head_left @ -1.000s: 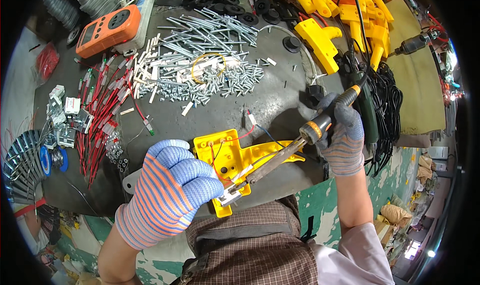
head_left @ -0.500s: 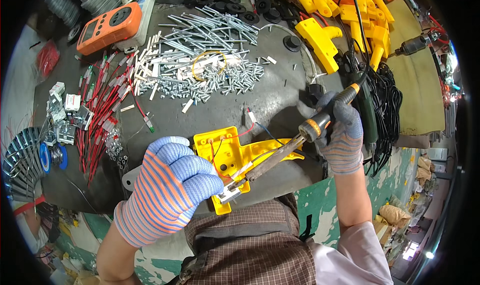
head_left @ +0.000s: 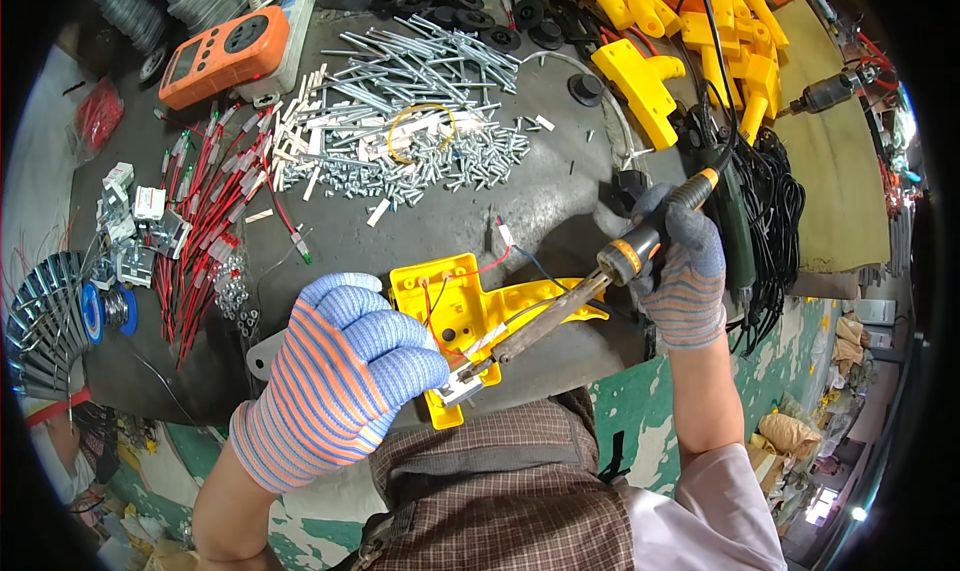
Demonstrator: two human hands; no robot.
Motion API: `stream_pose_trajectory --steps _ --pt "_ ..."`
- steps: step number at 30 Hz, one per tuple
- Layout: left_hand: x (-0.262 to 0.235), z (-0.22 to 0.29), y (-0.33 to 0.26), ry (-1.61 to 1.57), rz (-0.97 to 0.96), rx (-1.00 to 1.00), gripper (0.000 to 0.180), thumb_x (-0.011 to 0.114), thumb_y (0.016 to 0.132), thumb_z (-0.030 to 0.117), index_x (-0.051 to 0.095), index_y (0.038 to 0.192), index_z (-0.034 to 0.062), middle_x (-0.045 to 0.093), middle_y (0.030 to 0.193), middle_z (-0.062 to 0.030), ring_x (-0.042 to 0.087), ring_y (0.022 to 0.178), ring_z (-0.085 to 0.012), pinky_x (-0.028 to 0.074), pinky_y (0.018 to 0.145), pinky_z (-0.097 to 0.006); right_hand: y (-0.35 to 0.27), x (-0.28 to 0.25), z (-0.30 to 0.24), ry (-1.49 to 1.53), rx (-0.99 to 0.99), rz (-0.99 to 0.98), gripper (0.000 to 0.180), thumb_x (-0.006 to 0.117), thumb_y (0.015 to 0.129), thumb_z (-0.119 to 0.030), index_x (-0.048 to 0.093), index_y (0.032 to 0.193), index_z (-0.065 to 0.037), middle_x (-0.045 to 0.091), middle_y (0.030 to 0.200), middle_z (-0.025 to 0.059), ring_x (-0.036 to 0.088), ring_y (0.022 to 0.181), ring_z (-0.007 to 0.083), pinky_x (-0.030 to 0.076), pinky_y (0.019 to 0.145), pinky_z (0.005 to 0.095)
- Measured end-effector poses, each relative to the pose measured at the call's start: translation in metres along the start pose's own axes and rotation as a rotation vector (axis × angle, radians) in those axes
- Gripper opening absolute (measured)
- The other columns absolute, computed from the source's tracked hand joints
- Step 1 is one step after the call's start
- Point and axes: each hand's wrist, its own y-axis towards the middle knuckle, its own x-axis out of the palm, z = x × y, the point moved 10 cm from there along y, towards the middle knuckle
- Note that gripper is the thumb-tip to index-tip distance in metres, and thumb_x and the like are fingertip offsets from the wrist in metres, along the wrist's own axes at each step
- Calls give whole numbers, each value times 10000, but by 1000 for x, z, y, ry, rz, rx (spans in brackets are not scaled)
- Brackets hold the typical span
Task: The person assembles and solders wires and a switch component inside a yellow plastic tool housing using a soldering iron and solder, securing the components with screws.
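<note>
My right hand [head_left: 685,261], in a striped glove, is wrapped round the black and orange handle of a soldering iron [head_left: 640,246]. The iron slants down to the left, its tip at a small white and metal part [head_left: 462,389]. My left hand [head_left: 350,366], in a blue and orange striped glove, is closed with its fingertips pinched at that part; the exact grip is hidden by the fingers. Beneath lies an open yellow plastic housing half [head_left: 435,271] with a tapering handle. Red and dark wires [head_left: 490,263] run in it, joined to a small connector [head_left: 505,234] beyond its edge.
Behind lie heaps of long bolts [head_left: 420,61] and short screws [head_left: 450,156]. Leftward are red wires [head_left: 215,221], white switch-like blocks [head_left: 148,204], a solder spool [head_left: 118,311] and an orange meter [head_left: 225,56]. Yellow housings [head_left: 640,91] and black cables [head_left: 775,211] lie at the right.
The view has shifted very slightly. Both hands, the soldering iron and the yellow housing keep nearly the same places.
</note>
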Motion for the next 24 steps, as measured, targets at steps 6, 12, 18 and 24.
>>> stream_pose_trajectory --steps 6,12,18,24 --pt "2 -2 -1 -3 -9 -18 176 701 643 101 668 807 153 635 910 -14 574 946 -269 431 918 -470 0 0 1 -1 5 3 330 636 797 -314 593 950 -25 582 721 54 537 508 120 422 420 232" --pt "3 -3 0 -3 -14 -15 178 697 646 116 679 814 170 639 906 -5 580 937 -260 434 916 -468 0 0 1 3 21 -40 335 638 798 -323 597 947 -26 581 709 49 538 501 118 427 418 233" --pt "2 -2 -2 0 -25 -28 200 698 633 118 682 822 179 643 908 6 583 942 -259 434 917 -475 1 4 2 4 12 -55 343 644 793 -333 598 940 -26 577 733 47 535 515 116 425 417 232" --pt "0 -1 -3 42 -6 -25 208 696 635 112 679 832 178 648 919 6 585 944 -261 436 916 -475 0 3 0 2 -3 -35 338 637 792 -328 594 930 -23 576 744 53 536 522 117 432 419 229"
